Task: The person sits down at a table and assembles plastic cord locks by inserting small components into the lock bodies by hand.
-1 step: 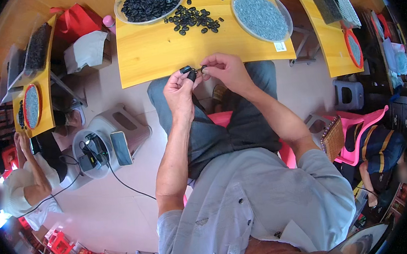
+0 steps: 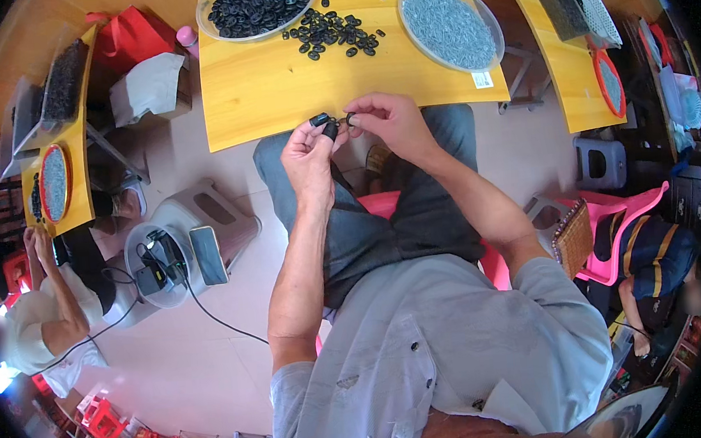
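Observation:
My left hand is closed in a pinch just past the table's near edge, above my lap. At its thumb and forefinger show dark rounded shapes; I cannot tell whether they are finger covers or held parts. My right hand meets it from the right, fingertips closed on a small black oval piece. The fingertips almost touch, and what lies between them is too small to make out. Similar loose black oval pieces are scattered on the yellow table beyond my hands.
A clear round tub heaped with black pieces and another round tray of thin silvery pins stand on the table. To the left, a phone lies by a cable-filled bin. Co-workers sit at left and right.

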### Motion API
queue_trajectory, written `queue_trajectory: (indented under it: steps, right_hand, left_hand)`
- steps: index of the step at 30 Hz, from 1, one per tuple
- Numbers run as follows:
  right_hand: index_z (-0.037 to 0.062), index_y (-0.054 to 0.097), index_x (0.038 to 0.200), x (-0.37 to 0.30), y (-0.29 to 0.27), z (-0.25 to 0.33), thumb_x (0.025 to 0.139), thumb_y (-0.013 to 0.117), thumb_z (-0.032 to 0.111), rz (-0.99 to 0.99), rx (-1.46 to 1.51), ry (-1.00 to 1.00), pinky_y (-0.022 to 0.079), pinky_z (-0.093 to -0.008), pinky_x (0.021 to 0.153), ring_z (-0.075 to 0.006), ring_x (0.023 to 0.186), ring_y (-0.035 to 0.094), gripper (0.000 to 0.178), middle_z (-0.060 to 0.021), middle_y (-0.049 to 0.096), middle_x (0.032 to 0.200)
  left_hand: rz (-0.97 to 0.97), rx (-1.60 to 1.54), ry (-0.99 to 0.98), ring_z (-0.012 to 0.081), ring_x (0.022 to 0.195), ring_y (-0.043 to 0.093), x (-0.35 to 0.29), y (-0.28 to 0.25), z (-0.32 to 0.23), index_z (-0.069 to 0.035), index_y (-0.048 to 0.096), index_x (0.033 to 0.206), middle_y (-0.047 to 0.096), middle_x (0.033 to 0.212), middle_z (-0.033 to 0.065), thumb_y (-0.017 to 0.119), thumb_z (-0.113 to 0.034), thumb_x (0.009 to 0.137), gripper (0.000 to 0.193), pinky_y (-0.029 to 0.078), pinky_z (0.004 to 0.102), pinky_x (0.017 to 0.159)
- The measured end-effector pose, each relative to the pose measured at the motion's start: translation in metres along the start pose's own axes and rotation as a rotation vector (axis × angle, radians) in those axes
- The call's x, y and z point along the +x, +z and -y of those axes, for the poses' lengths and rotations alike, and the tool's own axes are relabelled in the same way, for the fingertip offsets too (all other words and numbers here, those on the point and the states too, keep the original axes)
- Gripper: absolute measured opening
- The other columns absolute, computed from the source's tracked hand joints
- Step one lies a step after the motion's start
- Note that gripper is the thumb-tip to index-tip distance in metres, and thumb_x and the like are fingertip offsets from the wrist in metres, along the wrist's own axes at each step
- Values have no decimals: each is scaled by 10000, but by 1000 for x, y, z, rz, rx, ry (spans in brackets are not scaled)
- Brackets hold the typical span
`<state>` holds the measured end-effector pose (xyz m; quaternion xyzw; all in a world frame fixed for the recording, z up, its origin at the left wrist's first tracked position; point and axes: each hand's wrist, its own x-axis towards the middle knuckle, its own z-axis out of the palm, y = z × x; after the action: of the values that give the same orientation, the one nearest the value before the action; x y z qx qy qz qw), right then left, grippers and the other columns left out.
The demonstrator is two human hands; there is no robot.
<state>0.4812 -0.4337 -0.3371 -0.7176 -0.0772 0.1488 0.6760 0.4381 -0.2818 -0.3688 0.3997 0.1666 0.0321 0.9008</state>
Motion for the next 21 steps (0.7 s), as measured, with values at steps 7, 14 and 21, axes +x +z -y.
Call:
queue_trajectory:
  steps: [7,14,21]
  right_hand:
    - [-26,658,1061,3,-7,-6,870,600,14,38,122,1,521,-228,707,-100,758,640,203,-61,680,901]
    - [-20,660,1075,2,-7,-7,859,599,6,64,103,39,511,-226,701,-89,746,624,226,-46,680,887]
    - [-21,664,1068,4,-8,-11,861,602,11,60,103,41,508,-225,696,-88,742,621,219,-43,681,869]
  left_hand:
    - [-24,194,6,181,826,679,3,-1,3,57,618,1030,670,958,125,509,123,828,239,575,291,775]
    - [-28,257,6,157,818,674,2,0,2,61,621,1034,679,949,118,510,127,821,249,564,267,755]
    - [-23,312,10,126,769,663,0,2,1,56,630,1017,685,925,104,530,130,810,241,555,249,736]
